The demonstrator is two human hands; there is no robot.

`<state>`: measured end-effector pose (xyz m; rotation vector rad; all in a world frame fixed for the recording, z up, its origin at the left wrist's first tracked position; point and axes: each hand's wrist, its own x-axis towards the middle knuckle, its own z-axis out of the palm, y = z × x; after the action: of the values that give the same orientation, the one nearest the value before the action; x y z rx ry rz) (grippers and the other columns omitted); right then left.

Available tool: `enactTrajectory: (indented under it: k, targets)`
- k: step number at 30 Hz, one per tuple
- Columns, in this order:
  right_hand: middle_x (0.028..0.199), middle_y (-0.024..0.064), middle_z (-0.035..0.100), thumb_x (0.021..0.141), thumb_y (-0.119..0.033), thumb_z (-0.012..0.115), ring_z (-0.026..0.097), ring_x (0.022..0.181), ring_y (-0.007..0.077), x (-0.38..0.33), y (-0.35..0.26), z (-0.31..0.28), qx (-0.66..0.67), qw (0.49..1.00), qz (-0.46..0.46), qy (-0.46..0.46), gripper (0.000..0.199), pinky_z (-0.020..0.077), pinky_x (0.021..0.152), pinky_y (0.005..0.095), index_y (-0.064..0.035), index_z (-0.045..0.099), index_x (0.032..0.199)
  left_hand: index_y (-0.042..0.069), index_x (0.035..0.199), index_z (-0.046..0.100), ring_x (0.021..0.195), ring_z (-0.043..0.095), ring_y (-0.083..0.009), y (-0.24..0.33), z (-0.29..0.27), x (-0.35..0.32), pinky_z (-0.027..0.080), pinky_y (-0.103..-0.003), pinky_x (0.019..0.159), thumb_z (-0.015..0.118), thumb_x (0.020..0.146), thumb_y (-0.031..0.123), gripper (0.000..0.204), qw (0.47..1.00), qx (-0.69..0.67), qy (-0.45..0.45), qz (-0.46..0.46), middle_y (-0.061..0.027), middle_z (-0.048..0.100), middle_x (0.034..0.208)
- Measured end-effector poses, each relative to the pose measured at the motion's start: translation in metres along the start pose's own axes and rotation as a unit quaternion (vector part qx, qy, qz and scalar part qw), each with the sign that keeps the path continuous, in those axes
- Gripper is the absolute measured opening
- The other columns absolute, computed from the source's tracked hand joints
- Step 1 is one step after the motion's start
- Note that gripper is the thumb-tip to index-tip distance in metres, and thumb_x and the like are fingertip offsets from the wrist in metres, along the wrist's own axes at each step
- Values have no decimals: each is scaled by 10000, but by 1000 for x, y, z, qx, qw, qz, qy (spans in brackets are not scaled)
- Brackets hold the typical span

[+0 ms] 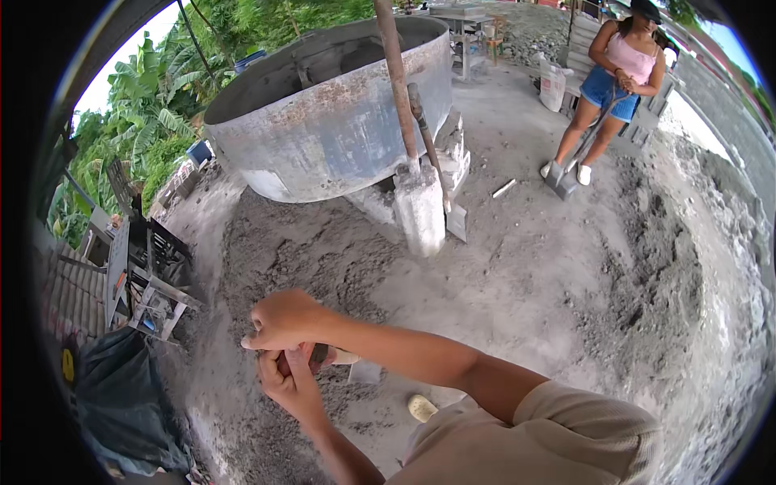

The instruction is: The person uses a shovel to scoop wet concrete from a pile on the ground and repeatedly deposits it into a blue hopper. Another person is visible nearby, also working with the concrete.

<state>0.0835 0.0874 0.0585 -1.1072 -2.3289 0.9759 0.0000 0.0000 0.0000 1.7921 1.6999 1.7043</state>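
Dark brown, a mostly hidden, handle-like object (321, 354) sits in my curled, bare left hand (289, 386), beneath my bent, bare right hand (289, 318), whose grip I cannot tell, a hold seemingly calling for steadiness.

We make out a dark, partly reddish object (322, 356) at our two hands, our left hand (293, 386) curled round it and our right hand (284, 320) just above. Our fingers cover most of it; a short dark part shows rightward.
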Motion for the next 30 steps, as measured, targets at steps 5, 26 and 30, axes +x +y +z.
enactTrajectory:
  k: [5,26,30]
  targets:
    - [606,83,563,664,-476,520,562,606,243,2,0,4,10,1000,11,12,425,440,547,335,-55,581,665,-16,854,526,662,453,-58,4,-1,1,368,-186,572,534,811,180,200,1000,4,5,25,-17,500,777]
    - [617,80,575,652,-471,536,567,614,240,2,9,-1,20,999,25,10,397,442,564,336,-79,596,679,-15,885,535,698,481,-82,20,8,2,388,-210,609,521,819,206,231,1000,4,-9,7,-42,517,811]
    - [599,83,571,650,-468,537,564,591,243,0,10,-1,25,999,22,28,400,443,550,339,-74,600,675,-20,894,529,710,489,-88,16,8,0,396,-217,605,518,821,208,240,999,-21,-23,-17,-49,520,829]
